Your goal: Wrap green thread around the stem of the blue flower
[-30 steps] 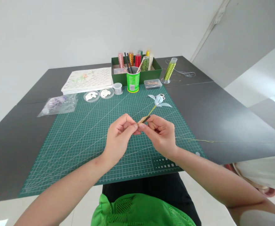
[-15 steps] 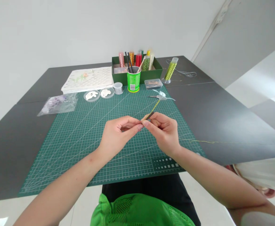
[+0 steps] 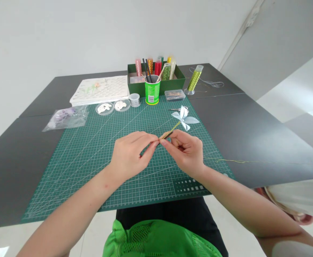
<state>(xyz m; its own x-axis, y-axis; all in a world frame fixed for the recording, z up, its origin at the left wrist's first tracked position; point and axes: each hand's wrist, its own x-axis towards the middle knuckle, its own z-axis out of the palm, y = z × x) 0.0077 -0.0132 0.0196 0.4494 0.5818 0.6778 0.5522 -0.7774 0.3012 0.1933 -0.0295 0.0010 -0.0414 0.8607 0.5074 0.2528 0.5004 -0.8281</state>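
At left, a clear plastic bag with purple contents (image 3: 65, 118) overlaps the green gridded cutting mat (image 3: 78, 167), above which the left hand (image 3: 132, 153) has thumb and fingertips pinched together at the lower end of a slender green stem (image 3: 175, 125), what they grip hidden. Touching them, the right hand (image 3: 185, 151) is clamped on the stem, whose pale blue petalled flower (image 3: 183, 115) is above the mat, partly hiding silver scissors (image 3: 174, 109).

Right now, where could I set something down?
Bare patches show on the green mat between the plastic bag and the left hand, and on the dark tabletop between the green spool and the loose thread. It's crowded along the mat's far edge, around the green can and box.
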